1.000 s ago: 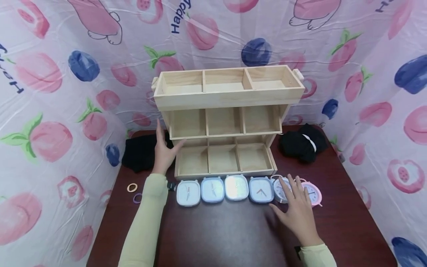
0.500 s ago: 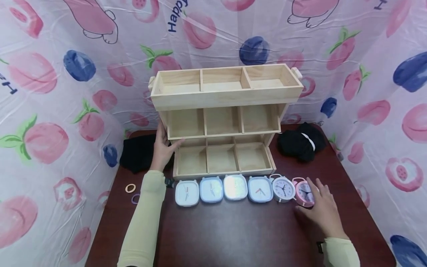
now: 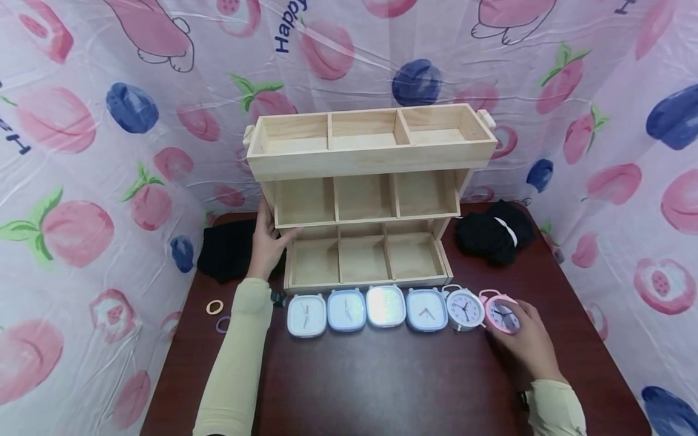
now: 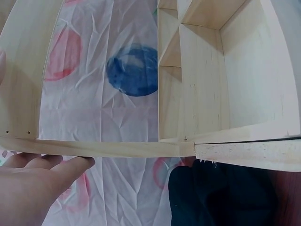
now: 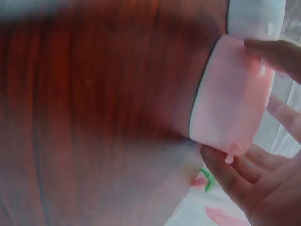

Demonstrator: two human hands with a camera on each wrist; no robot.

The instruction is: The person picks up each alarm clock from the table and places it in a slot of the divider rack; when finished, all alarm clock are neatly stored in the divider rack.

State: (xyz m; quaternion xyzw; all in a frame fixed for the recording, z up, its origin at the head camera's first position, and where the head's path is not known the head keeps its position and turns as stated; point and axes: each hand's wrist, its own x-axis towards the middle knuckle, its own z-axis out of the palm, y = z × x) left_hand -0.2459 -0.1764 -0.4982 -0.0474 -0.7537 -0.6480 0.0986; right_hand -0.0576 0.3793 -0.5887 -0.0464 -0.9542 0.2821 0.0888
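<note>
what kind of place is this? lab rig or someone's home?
Likely a staged recording booth, not a lived-in room. Fruit-print plastic sheeting walls in a small dark table. On it a bare wooden organizer and a neat row of clocks; the right hand grips the pink clock.

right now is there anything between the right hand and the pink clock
Nothing visible. The right hand already has its fingers curled round the pink clock, at the right end of the row, beside the white round clock.
</note>
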